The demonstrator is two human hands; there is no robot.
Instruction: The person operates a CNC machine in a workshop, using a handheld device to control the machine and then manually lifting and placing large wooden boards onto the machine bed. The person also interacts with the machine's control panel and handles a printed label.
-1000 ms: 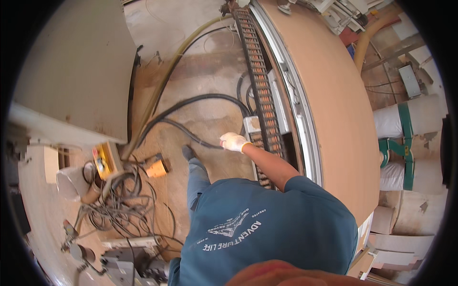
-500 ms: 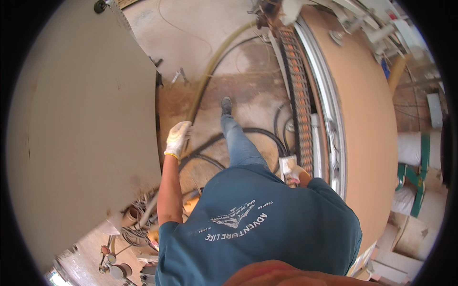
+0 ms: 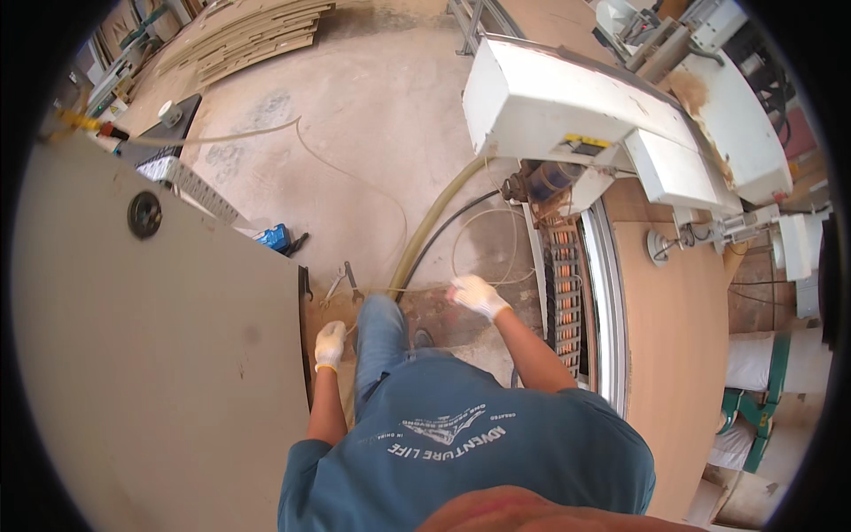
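My left hand (image 3: 330,344), in a white knit glove, hangs low beside the edge of a large grey panel (image 3: 160,337). Its back faces up and the fingers are foreshortened, so their grip is hidden. My right hand (image 3: 479,297), gloved too, reaches across in front of me with its fingers curled. A small reddish patch shows at its fingertips; what it is I cannot make out. A thin pale tube (image 3: 514,282) runs close by that hand on the floor side. Past my knee stretches a thick yellowish hose (image 3: 434,213) with a black cable (image 3: 452,226) alongside.
Two wrenches (image 3: 337,282) lie on the floor near the panel, with a blue tool (image 3: 275,238) beyond. On the right, a white machine head (image 3: 567,106) overhangs a cable chain (image 3: 565,293), a metal rail (image 3: 612,337) and a brown board (image 3: 669,355). Stacked boards (image 3: 257,40) lie far off.
I have stepped forward, and the machine head and stacked boards have come into view. My right hand has swung from beside the cable chain to the front; the left has drawn nearer my body.
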